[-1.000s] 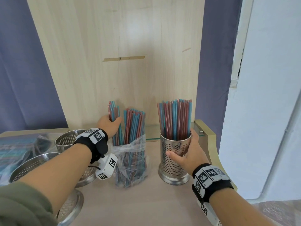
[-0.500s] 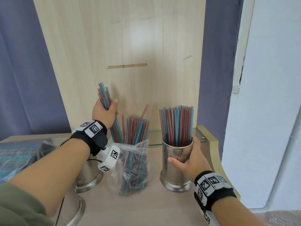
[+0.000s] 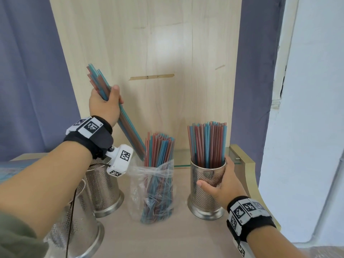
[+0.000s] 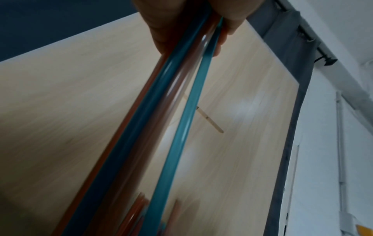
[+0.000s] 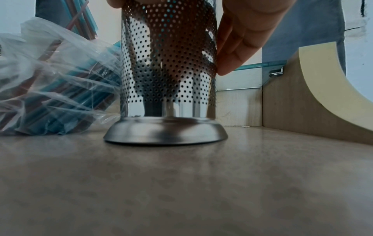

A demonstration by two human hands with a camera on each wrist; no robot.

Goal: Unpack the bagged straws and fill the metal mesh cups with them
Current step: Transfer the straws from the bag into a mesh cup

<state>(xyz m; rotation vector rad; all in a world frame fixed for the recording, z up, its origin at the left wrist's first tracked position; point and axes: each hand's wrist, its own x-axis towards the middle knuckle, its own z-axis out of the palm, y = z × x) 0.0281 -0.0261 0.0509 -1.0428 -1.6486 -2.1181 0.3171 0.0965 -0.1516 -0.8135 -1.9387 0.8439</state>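
My left hand [image 3: 104,105] grips a bundle of blue and red straws [image 3: 119,110] and holds it raised and tilted, lower ends just above the open clear bag [image 3: 152,185]. The bag stands on the table with several straws still upright in it. In the left wrist view the held straws [image 4: 177,127] run down from my fingers [image 4: 181,24]. My right hand [image 3: 221,185] holds the side of a metal mesh cup [image 3: 204,183] packed with straws [image 3: 207,144]. The right wrist view shows the cup [image 5: 167,71] standing flat on the table, fingers [image 5: 238,44] on its wall.
Two more mesh cups stand at the left, one [image 3: 104,187] behind my left wrist, one [image 3: 74,226] nearer me. A wooden back panel [image 3: 167,53] rises behind the table. A raised curved wooden edge [image 3: 247,174] borders the right side. Bagged straws [image 3: 11,170] lie far left.
My left hand has lifted its bundle of straws up and out of the bag, tilting it to the left. My right hand has stayed on the filled cup.
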